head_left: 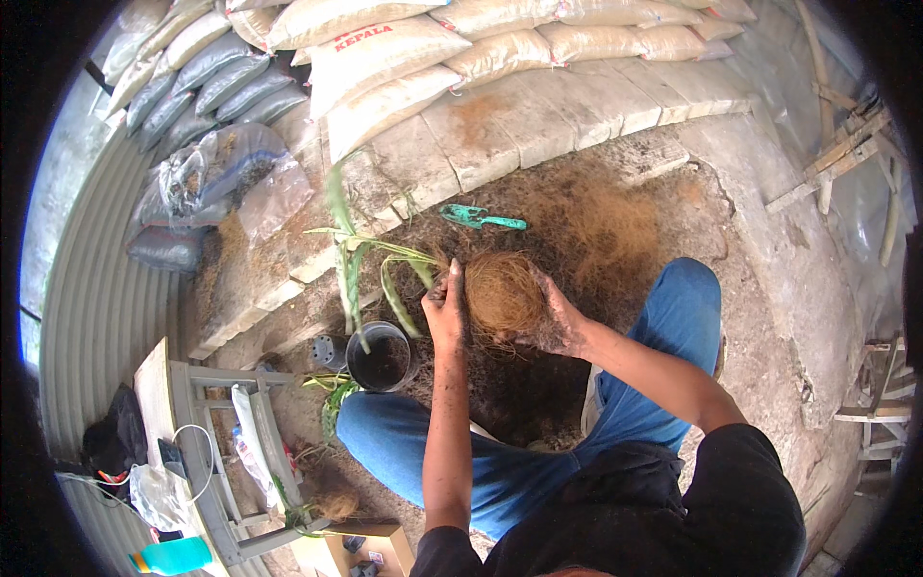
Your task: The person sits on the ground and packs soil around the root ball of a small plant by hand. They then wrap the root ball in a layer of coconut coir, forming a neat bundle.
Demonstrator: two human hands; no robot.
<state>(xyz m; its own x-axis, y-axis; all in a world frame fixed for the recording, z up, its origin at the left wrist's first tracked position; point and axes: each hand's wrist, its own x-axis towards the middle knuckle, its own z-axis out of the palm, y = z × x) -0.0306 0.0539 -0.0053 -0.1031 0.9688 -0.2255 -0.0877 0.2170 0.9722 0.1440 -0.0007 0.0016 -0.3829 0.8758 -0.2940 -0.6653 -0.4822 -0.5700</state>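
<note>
Between my two hands is a round ball of brown coconut fibre (503, 291), held above the dark soil. My left hand (446, 306) is closed at the ball's left side, soil on its fingers and thumb up. From behind it, a green leafy plant (354, 240) sticks out to the left with long drooping leaves; its base is hidden by the hand and fibre. My right hand (561, 320) cups the ball's right side, also smeared with soil. A teal hand trowel (483, 217) lies on the soil just beyond the ball. Left of my left hand stands a black plant pot (381, 358).
Loose fibre (615, 226) spreads over the soil at the right. Stacked sacks (385, 62) line the far concrete slabs (538, 130). A smaller pot (328, 352) is beside the black one. At lower left are a wooden stool (216, 452), a cardboard box (332, 555) and a teal bottle (173, 556).
</note>
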